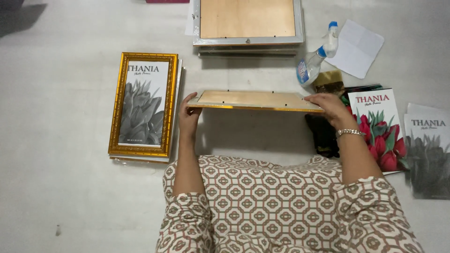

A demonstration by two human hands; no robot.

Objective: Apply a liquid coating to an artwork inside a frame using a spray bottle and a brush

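**Gold Frame Held Level Over the Floor**

A person seated on the pale floor (61, 197) holds a gold picture frame (255, 100) back-side up between both hands, its wooden backing board facing the camera and the frame tilted nearly edge-on, raised in front of the lap. The left hand (189, 116) clasps the left end, thumb on top and fingers curled beneath; the right hand (331, 107), a bracelet at its wrist, lies spread over the right end, pinching the rim. A stack of silver frames (248, 28) lies beyond, a finished gold frame (143, 105) on a pile to the left, a spray bottle (315, 58) and flower prints (377, 129) to the right. Handling goes best, it seems, with even grips at both ends, keeping the backing from slipping.
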